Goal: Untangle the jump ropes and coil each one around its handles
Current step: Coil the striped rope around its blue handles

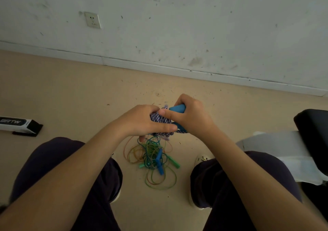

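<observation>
Both hands meet above the knees — left hand [142,122] grips the striped rope [160,119], right hand [190,115] its blue handle [178,108]; tangled ropes [152,157] lie below.

One head-worn view looks steeply down, close over the floor [71,92].

Soft, dim daylight is filling the room, giving everything a slightly greenish, muted cast. No hard shadows are falling on the floor [71,92]; only faint shading is showing under the knees. No glare is showing anywhere. The wide lens is bending the baseboard [195,71] and stretching the near forearms at the edges. The near left corner is smearing into blur, while the middle is staying fairly sharp.
</observation>
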Action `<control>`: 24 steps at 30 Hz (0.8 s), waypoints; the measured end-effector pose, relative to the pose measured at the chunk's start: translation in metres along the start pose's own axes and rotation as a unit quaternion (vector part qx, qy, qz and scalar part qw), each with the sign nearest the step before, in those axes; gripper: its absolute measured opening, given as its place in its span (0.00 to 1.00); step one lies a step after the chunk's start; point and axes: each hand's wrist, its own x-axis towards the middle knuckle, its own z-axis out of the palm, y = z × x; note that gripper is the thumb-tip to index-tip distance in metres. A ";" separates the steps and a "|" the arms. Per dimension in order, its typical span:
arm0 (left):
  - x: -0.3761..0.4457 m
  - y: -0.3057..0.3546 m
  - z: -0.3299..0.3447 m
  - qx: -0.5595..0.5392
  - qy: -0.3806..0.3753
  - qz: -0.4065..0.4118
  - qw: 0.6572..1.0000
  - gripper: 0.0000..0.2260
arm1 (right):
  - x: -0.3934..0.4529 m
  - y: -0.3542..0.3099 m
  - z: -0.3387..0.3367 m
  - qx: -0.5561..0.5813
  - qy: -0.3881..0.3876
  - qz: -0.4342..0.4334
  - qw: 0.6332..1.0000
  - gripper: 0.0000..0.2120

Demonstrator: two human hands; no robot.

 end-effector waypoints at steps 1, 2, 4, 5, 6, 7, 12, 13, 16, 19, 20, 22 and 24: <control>0.000 -0.001 0.000 0.019 0.007 0.002 1.000 0.26 | 0.001 0.002 0.000 -0.003 -0.011 0.010 1.000 0.28; 0.001 -0.002 -0.001 0.042 0.017 0.009 0.999 0.25 | 0.002 0.003 -0.001 0.000 -0.022 0.015 1.000 0.28; 0.002 -0.004 0.000 0.074 0.029 0.025 0.997 0.21 | 0.003 0.007 -0.004 0.022 -0.037 -0.020 0.999 0.26; 0.003 -0.004 0.000 0.072 0.031 0.030 0.996 0.19 | 0.004 0.008 -0.005 0.038 -0.044 -0.054 0.997 0.23; 0.003 -0.004 0.001 0.059 0.032 0.037 0.997 0.19 | 0.004 0.008 -0.006 0.063 -0.049 -0.082 0.993 0.19; 0.004 -0.004 0.002 0.046 0.035 0.040 0.998 0.18 | 0.004 0.007 -0.006 0.101 -0.054 -0.094 0.989 0.17; 0.005 -0.009 0.001 0.000 0.048 0.057 0.997 0.20 | 0.004 0.003 -0.012 0.209 -0.110 -0.045 0.971 0.16; 0.004 -0.009 0.000 -0.020 0.053 0.065 0.996 0.22 | 0.005 0.005 -0.016 0.226 -0.136 -0.031 0.964 0.17; 0.003 -0.005 -0.002 -0.111 0.074 0.086 0.987 0.23 | 0.005 0.006 -0.025 0.390 -0.198 0.022 0.899 0.25; 0.003 -0.003 -0.002 -0.224 0.076 0.098 0.967 0.15 | 0.006 0.006 -0.026 0.492 -0.220 0.032 0.841 0.36; 0.004 -0.004 -0.001 -0.253 0.071 0.106 0.959 0.15 | 0.005 0.005 -0.024 0.483 -0.224 0.029 0.846 0.35; 0.006 -0.005 -0.002 -0.297 0.067 0.109 0.946 0.21 | 0.002 0.003 -0.017 0.437 -0.219 0.035 0.872 0.26; 0.008 -0.006 -0.004 -0.322 0.074 0.107 0.938 0.25 | -0.001 0.001 -0.012 0.401 -0.213 0.029 0.890 0.13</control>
